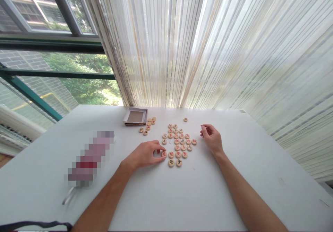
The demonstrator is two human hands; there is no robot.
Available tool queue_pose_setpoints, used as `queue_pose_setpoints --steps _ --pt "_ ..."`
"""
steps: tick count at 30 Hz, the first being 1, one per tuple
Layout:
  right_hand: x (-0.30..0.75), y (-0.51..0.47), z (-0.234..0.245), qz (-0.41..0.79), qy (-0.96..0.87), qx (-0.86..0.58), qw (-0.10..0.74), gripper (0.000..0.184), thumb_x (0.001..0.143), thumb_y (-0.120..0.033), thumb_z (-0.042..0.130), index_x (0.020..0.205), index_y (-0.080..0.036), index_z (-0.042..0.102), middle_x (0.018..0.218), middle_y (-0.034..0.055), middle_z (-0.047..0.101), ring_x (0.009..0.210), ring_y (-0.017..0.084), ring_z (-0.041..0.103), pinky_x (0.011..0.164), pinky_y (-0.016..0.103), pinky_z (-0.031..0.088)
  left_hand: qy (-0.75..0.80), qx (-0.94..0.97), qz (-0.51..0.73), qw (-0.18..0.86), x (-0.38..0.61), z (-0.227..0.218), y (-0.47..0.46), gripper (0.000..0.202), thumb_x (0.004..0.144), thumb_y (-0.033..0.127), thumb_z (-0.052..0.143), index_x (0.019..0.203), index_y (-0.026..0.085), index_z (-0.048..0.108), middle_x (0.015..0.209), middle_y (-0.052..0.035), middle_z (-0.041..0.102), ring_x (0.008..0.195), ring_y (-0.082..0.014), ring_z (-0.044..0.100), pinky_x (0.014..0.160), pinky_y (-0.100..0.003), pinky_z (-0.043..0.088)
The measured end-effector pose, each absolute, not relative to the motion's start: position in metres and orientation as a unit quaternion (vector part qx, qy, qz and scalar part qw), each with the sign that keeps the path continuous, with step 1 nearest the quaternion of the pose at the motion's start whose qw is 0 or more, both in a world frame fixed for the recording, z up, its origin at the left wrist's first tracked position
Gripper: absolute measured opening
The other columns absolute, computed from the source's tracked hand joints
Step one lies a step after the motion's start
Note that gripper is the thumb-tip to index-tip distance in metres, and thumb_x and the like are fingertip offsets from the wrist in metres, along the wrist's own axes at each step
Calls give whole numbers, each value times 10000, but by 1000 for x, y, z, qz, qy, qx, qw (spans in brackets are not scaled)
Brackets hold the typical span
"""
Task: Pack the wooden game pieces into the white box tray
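Observation:
Round wooden Chinese chess pieces with red and black characters are laid out in rows on the white table (197,190). My left hand (147,154) has its thumb and index finger pinched on the sides of a red-marked chess piece (164,154), at the left end of a row. That piece lies flat beside another red piece (171,154). Two black-marked pieces (175,163) form the nearest row. To the right of the rows, my right hand (212,138) is loosely curled closed, apart from the pieces; nothing shows in its fingers.
A shallow open box (146,116) stands at the back left. Several loose pieces (148,127) lie in front of it, some face down. One piece (185,119) sits alone behind the rows. A blurred-out object (90,157) lies left. Curtains (166,51) hang behind the table.

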State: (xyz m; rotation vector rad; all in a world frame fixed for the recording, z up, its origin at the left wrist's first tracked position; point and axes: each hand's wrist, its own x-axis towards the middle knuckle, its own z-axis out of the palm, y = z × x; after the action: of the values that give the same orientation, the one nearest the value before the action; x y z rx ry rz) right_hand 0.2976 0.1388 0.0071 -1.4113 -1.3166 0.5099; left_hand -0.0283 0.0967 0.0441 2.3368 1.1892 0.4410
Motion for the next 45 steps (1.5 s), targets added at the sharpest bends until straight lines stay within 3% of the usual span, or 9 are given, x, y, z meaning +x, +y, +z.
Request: queue_pose_setpoints --steps 24,33,45 --pt "298 142 3 239 -534 -603 542 484 830 -631 600 954 -169 677 736 57 687 624 191 651 581 297 538 436 841 175 266 -29 42 98 304 800 467 678 1024 271 736 832 0 672 710 -157 610 655 -239 463" --pt "299 144 1 242 -530 -603 545 466 835 -621 601 949 -176 676 727 46 685 622 183 652 569 283 530 485 814 238 213 -31 30 110 324 967 382 459 1134 230 692 864 -28 681 662 -149 567 656 -260 446" --pt "299 140 2 250 -526 -609 538 416 870 -583 583 965 -186 663 741 41 688 648 190 657 596 285 532 468 837 207 196 -30 27 109 353 989 369 431 1216 281 686 920 -12 650 627 -119 557 667 -234 446"
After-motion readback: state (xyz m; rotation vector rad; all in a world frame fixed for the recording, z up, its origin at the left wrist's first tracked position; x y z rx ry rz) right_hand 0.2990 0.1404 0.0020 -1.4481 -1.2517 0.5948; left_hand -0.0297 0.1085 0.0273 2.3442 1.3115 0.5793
